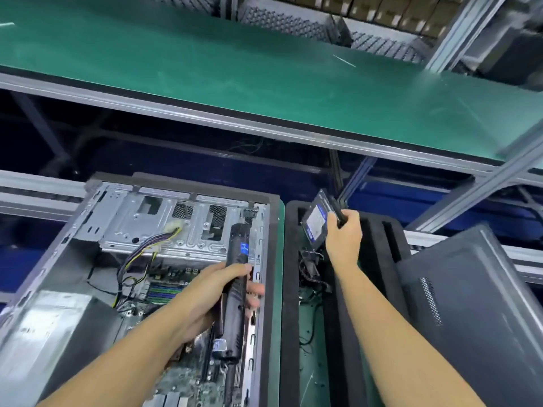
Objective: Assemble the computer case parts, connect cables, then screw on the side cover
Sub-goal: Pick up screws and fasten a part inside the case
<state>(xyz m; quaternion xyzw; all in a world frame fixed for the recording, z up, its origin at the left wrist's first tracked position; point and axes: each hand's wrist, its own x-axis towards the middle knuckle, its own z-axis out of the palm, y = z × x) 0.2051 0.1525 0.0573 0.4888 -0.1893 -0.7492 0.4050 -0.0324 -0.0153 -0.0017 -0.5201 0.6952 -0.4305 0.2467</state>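
Note:
An open computer case [58, 254] lies on its side at the lower left, with the motherboard [164, 289], coloured power cables [141, 251] and a grey power supply [53, 333] visible inside. My left hand [217, 292] grips a black electric screwdriver [236, 289] over the case's right edge. My right hand [343, 230] holds a small black drive with a white label [316, 223] above a black foam tray [291, 289]. The dark side cover [470, 304] leans at the right.
A green conveyor belt [235, 69] with a metal frame runs across the back, above the work level. Loose black cables [311, 268] lie in the foam tray. Perforated metal parts [288, 22] and cardboard boxes [382, 7] sit beyond the belt.

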